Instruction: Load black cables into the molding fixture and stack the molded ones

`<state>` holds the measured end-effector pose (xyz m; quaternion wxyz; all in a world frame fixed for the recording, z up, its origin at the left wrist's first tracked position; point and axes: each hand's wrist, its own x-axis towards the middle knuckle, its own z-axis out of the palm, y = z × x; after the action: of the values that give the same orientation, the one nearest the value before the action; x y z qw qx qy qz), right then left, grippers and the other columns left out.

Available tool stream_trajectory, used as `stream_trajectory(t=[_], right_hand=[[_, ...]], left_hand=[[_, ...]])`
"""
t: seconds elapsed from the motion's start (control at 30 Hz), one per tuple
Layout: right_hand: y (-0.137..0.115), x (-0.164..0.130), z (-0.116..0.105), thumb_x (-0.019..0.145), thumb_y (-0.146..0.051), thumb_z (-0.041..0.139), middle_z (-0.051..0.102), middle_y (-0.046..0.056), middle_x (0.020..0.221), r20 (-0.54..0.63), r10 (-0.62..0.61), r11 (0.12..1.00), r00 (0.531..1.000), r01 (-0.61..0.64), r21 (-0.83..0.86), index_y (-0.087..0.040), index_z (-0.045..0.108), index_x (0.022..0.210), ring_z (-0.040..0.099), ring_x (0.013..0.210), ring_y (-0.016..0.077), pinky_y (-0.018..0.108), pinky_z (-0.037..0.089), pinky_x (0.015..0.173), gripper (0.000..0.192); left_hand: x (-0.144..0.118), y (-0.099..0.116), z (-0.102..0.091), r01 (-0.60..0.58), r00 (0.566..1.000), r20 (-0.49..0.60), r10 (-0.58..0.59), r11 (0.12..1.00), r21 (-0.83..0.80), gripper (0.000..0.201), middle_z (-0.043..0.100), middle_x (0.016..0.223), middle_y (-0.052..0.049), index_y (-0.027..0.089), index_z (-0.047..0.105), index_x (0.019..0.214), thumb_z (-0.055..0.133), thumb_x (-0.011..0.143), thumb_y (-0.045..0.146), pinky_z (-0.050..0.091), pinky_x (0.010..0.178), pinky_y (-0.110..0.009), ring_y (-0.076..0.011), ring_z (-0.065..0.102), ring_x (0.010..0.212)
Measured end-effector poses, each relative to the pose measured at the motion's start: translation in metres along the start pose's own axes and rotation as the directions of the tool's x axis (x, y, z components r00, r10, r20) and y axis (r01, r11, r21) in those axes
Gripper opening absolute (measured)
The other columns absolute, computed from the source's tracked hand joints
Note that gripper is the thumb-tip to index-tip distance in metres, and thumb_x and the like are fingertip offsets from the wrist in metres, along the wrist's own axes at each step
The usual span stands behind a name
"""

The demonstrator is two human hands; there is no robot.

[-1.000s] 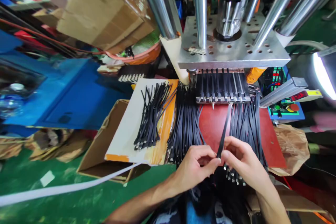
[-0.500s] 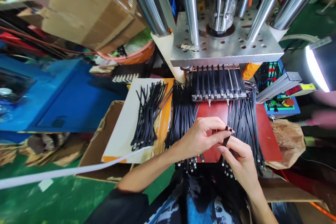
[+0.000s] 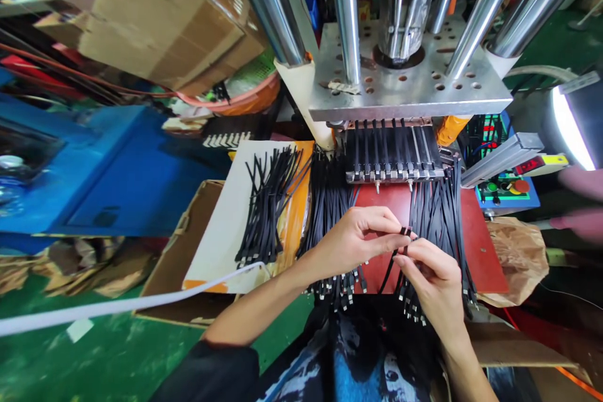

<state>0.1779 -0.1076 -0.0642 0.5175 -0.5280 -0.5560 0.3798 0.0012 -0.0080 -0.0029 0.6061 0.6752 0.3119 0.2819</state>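
Observation:
Over the red work surface (image 3: 384,198), my left hand (image 3: 351,239) pinches the end of a flat black cable (image 3: 389,271) between thumb and fingertips. My right hand (image 3: 436,273) meets it there, its thumb and forefinger closed on the same cable, which hangs down below. The fingers cover most of its tip. Just beyond my hands, a black mould (image 3: 394,154) holds several cables side by side, metal connectors toward me. A bundle of black cables (image 3: 330,201) lies left of my hands, and a second bundle (image 3: 436,207) lies under and beyond my right hand.
A steel press plate (image 3: 409,100) on thick rods stands above the mould. More cables (image 3: 264,207) lie on a white board (image 3: 214,232) at the left. A control box with buttons (image 3: 506,191), a lamp (image 3: 572,129) and brown paper (image 3: 516,257) are at the right.
My hands have drawn slightly closer together at the cable's end. The cable has turned, and its length now shows hanging below my fingers. The mould and bundles stay as they were.

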Motion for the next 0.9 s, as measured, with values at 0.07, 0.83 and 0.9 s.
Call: stream_trajectory(t=[0.07,0.83,0.9], right_hand=[[0.001,0.006,0.005,0.099,-0.024,0.071,0.055,-0.004,0.073,0.017,0.007,1.0,1.0,-0.006,-0.022,-0.022,0.069,0.08,0.048,0.062,0.0111,0.025,0.038,0.058,0.019],[0.027,0.239,-0.084,0.093,-0.063,0.071,0.061,-0.003,0.062,0.372,0.033,0.966,0.928,0.066,-0.25,-0.021,0.068,0.081,0.052,0.05,0.0127,0.027,0.039,0.051,0.043],[0.032,0.244,-0.082,0.095,-0.061,0.07,0.057,-0.004,0.056,0.381,0.012,0.957,0.925,0.099,-0.271,-0.021,0.067,0.078,0.05,0.049,0.012,0.027,0.038,0.052,0.044]], left_hand=[[0.003,-0.001,0.0,-0.048,0.999,-0.003,0.048,0.998,0.042,0.038,0.074,0.088,-0.008,0.014,0.081,0.084,0.073,0.098,0.049,0.052,0.073,-0.028,-0.0173,0.068,0.079],[0.121,-0.048,-0.035,-0.333,0.885,0.099,0.454,0.47,0.817,0.039,0.064,0.145,-0.017,0.015,0.06,0.142,0.057,0.106,0.028,0.055,0.113,-0.044,-0.0263,0.066,0.131],[0.111,-0.049,-0.035,-0.463,0.847,0.316,0.426,0.303,0.833,0.036,0.063,0.149,-0.019,0.014,0.063,0.139,0.057,0.106,0.027,0.051,0.119,-0.05,-0.0312,0.058,0.142]])
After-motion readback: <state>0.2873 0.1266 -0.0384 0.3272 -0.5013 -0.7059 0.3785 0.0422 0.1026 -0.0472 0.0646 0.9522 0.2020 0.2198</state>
